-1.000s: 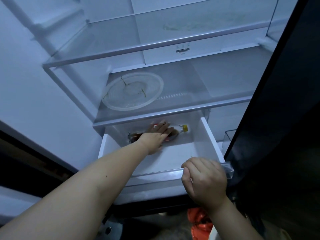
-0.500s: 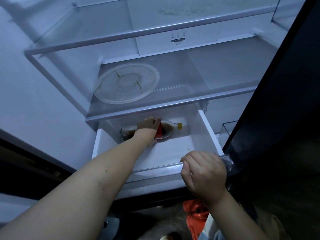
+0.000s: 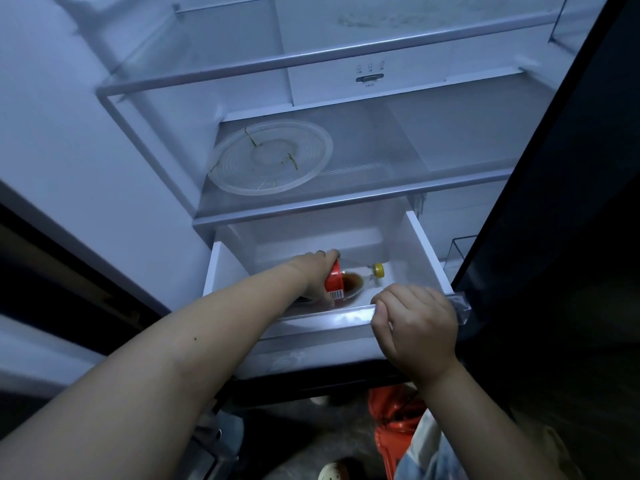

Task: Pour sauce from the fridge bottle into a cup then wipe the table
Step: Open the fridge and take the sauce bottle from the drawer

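The left hand [image 3: 317, 277] reached into the pulled-out white fridge drawer [image 3: 420, 251] with its fingers curled round the red-labelled body of the sauce bottle [image 3: 346, 284], which lay tilted inside the drawer with its yellow cap [image 3: 378, 270] pointing right; whether it touched the drawer floor could not be told. The right hand [image 3: 415, 327] was clamped on the drawer's clear front rim near its right end. A clear round dish [image 3: 273, 157] sat on the glass shelf [image 3: 398, 157] just above, and an orange bag [image 3: 398, 427] lay on the floor below.

Sauce bottle [image 3: 341, 284] — from drawer [image 3: 415, 244] back to front, in left hand [image 3: 311, 275]
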### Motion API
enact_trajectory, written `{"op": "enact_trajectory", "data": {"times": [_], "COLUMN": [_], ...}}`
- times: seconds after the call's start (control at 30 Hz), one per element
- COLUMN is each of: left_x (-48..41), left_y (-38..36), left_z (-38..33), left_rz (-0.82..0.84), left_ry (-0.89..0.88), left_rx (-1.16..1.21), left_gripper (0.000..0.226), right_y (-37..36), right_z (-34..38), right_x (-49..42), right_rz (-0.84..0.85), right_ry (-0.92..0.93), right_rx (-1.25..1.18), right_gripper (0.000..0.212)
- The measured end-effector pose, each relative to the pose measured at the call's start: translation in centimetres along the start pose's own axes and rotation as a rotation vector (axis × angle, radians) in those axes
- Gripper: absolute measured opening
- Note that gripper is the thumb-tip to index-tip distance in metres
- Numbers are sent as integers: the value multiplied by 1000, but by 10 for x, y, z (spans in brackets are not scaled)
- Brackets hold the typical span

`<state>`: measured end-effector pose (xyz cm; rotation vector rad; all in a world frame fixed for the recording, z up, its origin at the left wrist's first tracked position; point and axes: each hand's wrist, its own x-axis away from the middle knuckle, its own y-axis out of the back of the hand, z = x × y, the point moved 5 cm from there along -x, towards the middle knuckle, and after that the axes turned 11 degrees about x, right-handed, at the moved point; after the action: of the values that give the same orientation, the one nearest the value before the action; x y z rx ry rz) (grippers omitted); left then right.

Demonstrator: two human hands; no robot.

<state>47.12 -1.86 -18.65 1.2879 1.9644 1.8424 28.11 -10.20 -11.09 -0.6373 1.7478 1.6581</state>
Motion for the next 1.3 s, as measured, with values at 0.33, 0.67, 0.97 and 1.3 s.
{"op": "enact_trajectory", "data": {"times": [0.33, 0.67, 0.97, 1.3], "left_x": [30, 108, 215, 285], "left_y": [27, 73, 104, 67], "left_z": [-22, -44, -71, -86], "left_rz": [-160, -649, -1033, -1182], "left_ry": [-112, -69, -152, -59], "left_rx": [9, 409, 569, 756], "left_gripper": [96, 95, 89, 91], "right_y": [1, 4, 6, 11], "right_z": [-1, 1, 2, 7], "right_x": [0, 0, 0, 1], "right_rz": [-15, 27, 54, 200], "right_ry": [3, -11, 1, 19], "right_rx": [9, 1, -51, -60], "right_gripper": [31, 30, 30, 33]}}
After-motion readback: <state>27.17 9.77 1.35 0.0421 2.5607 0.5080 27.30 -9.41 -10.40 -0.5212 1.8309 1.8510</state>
